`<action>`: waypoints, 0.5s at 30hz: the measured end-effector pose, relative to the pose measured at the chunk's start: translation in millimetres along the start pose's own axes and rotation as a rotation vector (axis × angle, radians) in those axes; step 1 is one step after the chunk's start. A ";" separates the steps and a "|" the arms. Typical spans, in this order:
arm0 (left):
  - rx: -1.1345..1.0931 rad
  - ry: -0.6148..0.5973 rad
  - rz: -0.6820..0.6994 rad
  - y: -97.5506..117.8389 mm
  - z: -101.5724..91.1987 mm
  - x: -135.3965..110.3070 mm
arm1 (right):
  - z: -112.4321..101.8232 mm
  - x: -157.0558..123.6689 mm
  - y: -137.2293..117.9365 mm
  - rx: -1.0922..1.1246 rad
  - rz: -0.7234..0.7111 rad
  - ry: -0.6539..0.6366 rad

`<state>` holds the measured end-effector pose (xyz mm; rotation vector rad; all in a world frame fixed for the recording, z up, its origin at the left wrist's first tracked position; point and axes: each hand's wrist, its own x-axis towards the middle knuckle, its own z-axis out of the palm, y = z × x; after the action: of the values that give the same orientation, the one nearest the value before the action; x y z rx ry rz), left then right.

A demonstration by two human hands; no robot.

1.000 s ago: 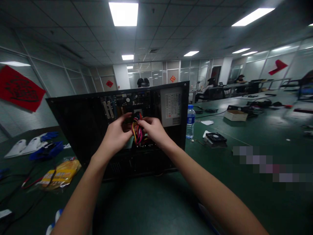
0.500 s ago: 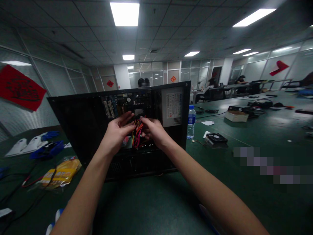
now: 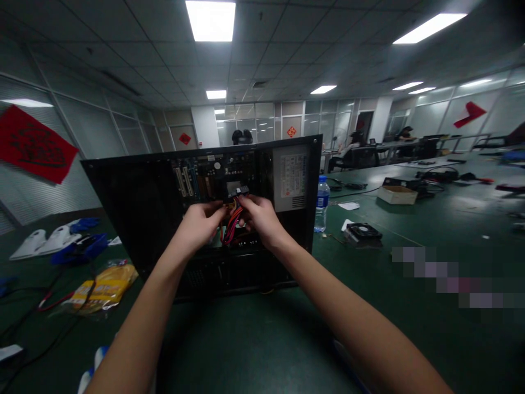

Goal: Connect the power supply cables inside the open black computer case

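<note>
An open black computer case (image 3: 127,219) stands on the table in front of me, its inside facing me. My right hand (image 3: 262,221) pinches a bundle of coloured power cables (image 3: 232,227) just below its black connector (image 3: 241,191). From the other side, my left hand (image 3: 199,224) closes thumb and fingers on wires of the same bundle; some fingertips are hidden. Behind the hands is the motherboard (image 3: 223,167), with light slots (image 3: 184,181) at its left. A power supply (image 3: 291,175) with a white label sits in the case's upper right.
To the right stand a water bottle (image 3: 322,205), a black fan (image 3: 364,234) and a small open box (image 3: 396,195). At the left lie a yellow plastic packet (image 3: 104,287), gloves (image 3: 57,241), a blue tray (image 3: 84,249) and loose cables. People sit farther back.
My left fingers have come down and curled in onto the wires. The black connector now shows above the fingertips. The case stays in place.
</note>
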<state>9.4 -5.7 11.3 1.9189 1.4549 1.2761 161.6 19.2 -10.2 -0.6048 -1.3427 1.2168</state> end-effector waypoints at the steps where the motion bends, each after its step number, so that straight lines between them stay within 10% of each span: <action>1: 0.062 -0.031 -0.014 -2.0 -0.9 1.0 | -0.3 0.7 2.0 -0.028 -0.022 0.001; 7: 0.270 -0.100 -0.007 -10.8 0.0 5.7 | -2.7 7.0 20.5 -0.201 -0.107 0.028; 15: 0.618 -0.195 -0.098 -49.2 4.7 17.2 | -21.1 15.4 29.7 -0.283 0.288 -0.051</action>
<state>-12.1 29.0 -21.4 2.2222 1.9599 0.6037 169.1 49.0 -35.1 -1.0012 -1.5215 1.2865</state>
